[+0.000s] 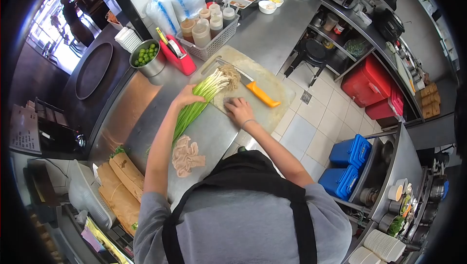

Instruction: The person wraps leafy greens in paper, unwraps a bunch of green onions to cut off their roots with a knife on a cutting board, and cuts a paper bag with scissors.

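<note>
A bunch of green onions [198,104] lies across the cutting board [277,81], its roots toward the board's far side and its green tops over the steel counter. My left hand [187,96] is wrapped round the stalks from the left. My right hand [239,112] rests low on the board, fingers apart, beside a small greyish patch I cannot make out. Beyond the right hand lies a knife with an orange handle [262,93], its blade partly behind the roots. A crumpled beige cloth [187,156] sits nearer my body.
Behind the board stand a basket of squeeze bottles [211,45], a red holder [179,57] and a steel pot of limes [148,67]. Brown paper packages [119,186] are at the left. A black stool [311,52] and blue bins [348,162] stand to the right.
</note>
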The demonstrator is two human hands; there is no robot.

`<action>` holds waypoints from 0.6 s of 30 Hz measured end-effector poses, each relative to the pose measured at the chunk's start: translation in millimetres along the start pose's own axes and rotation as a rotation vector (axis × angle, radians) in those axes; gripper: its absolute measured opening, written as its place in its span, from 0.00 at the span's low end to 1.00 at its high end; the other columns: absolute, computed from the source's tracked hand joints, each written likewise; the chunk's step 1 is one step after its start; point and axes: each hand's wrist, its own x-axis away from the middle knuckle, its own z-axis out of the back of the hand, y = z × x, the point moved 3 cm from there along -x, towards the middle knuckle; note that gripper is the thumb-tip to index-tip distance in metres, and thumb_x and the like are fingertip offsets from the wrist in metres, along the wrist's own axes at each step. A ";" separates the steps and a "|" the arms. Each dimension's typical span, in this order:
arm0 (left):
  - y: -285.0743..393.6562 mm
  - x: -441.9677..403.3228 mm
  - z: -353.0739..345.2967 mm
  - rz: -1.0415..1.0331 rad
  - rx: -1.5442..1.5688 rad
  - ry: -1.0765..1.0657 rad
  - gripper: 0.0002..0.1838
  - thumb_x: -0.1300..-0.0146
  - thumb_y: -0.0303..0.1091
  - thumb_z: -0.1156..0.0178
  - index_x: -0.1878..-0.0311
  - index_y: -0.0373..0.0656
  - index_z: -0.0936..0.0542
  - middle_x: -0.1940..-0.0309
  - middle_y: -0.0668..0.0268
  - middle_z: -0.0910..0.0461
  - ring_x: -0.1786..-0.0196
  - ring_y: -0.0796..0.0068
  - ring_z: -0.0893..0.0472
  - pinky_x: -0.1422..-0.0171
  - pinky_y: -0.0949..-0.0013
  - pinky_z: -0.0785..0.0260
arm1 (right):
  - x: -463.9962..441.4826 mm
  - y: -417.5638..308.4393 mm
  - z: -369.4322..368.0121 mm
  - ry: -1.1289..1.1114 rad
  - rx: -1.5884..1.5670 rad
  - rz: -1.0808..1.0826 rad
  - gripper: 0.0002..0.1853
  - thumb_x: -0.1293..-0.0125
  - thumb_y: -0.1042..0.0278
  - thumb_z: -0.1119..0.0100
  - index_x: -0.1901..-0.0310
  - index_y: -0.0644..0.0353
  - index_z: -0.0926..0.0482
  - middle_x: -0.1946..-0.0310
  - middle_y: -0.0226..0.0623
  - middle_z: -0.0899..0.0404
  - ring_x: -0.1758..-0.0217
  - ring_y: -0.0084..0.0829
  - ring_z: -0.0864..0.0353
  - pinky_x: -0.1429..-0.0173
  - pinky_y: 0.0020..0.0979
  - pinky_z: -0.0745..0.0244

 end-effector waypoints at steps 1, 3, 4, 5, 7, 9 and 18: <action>4.2 2.3 0.7 -0.002 -0.044 -0.009 0.37 0.64 0.42 0.27 0.46 0.38 0.23 0.57 0.58 0.18 0.53 0.68 0.20 0.43 0.69 0.32 | 0.5 0.2 -5.8 -0.007 -0.019 -0.008 0.13 0.49 0.72 0.41 0.60 0.53 0.22 0.60 0.32 0.27 0.52 0.36 0.29 0.52 0.37 0.32; 4.0 4.9 -1.3 -0.008 -0.221 0.019 0.42 0.65 0.47 0.26 0.43 0.39 0.26 0.52 0.55 0.20 0.49 0.64 0.21 0.41 0.67 0.33 | 5.1 13.6 -22.6 -0.046 -0.013 -0.015 0.10 0.48 0.71 0.40 0.62 0.54 0.21 0.62 0.33 0.27 0.54 0.36 0.28 0.53 0.35 0.30; 4.0 6.3 -2.8 -0.011 -0.311 0.032 0.44 0.65 0.49 0.26 0.42 0.40 0.27 0.50 0.53 0.22 0.47 0.62 0.22 0.39 0.65 0.34 | 5.3 13.6 -20.1 -0.065 -0.009 -0.018 0.09 0.48 0.71 0.40 0.63 0.54 0.21 0.63 0.34 0.27 0.55 0.37 0.27 0.54 0.35 0.30; 4.7 7.2 -3.6 0.004 -0.352 0.036 0.46 0.65 0.52 0.27 0.40 0.41 0.29 0.48 0.52 0.23 0.45 0.60 0.24 0.38 0.64 0.35 | 4.9 14.9 -14.8 -0.043 -0.070 -0.052 0.08 0.48 0.72 0.40 0.64 0.55 0.21 0.64 0.35 0.26 0.56 0.38 0.27 0.54 0.35 0.29; 7.8 9.2 -5.5 0.032 -0.433 0.047 0.50 0.65 0.57 0.27 0.37 0.43 0.32 0.43 0.51 0.27 0.40 0.57 0.28 0.36 0.61 0.36 | 3.5 14.5 4.2 0.002 -0.190 -0.115 0.06 0.48 0.74 0.39 0.66 0.57 0.21 0.66 0.36 0.25 0.57 0.40 0.26 0.54 0.34 0.28; 18.4 14.6 -2.9 -0.082 -0.480 0.120 0.50 0.65 0.59 0.28 0.37 0.44 0.32 0.42 0.54 0.28 0.39 0.57 0.29 0.36 0.60 0.36 | -0.9 14.7 17.6 0.081 -0.389 -0.176 0.07 0.48 0.76 0.39 0.66 0.58 0.21 0.67 0.37 0.24 0.59 0.39 0.24 0.55 0.34 0.26; 52.1 174.0 -39.3 -0.237 0.173 0.711 0.27 0.44 0.32 0.36 0.41 0.40 0.29 0.50 0.59 0.24 0.53 0.65 0.22 0.49 0.64 0.29 | -56.0 -101.8 46.7 -0.420 -1.577 -0.304 0.13 0.43 0.83 0.42 0.55 0.65 0.25 0.59 0.36 0.22 0.56 0.25 0.23 0.51 0.27 0.26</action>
